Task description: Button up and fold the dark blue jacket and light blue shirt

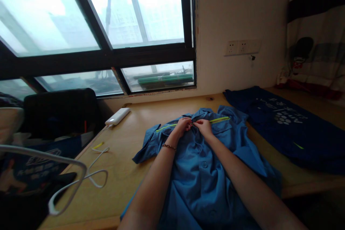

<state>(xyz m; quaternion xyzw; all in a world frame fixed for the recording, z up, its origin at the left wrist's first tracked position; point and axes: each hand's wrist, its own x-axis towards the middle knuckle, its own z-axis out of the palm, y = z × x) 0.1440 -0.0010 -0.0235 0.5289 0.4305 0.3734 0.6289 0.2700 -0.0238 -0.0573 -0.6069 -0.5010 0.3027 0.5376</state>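
A blue short-sleeved work shirt (188,172) with yellow-green stripes across the chest lies face up on the wooden table, its lower part hanging toward me over the front edge. Near the collar, my left hand (184,125) pinches the front placket, fingers curled. Close beside it, my right hand (202,126) also pinches the placket from the other side. The fingertips of both hands almost meet, and whatever small part lies between them is too small to make out. Further down the placket a round button (204,164) shows.
A dark blue garment (285,125) with white print lies on the right of the table (121,172). At the left stand a white power strip (118,116) and a white cable (98,172). A black bag (61,111) is beyond the left edge. A window and wall sockets are behind.
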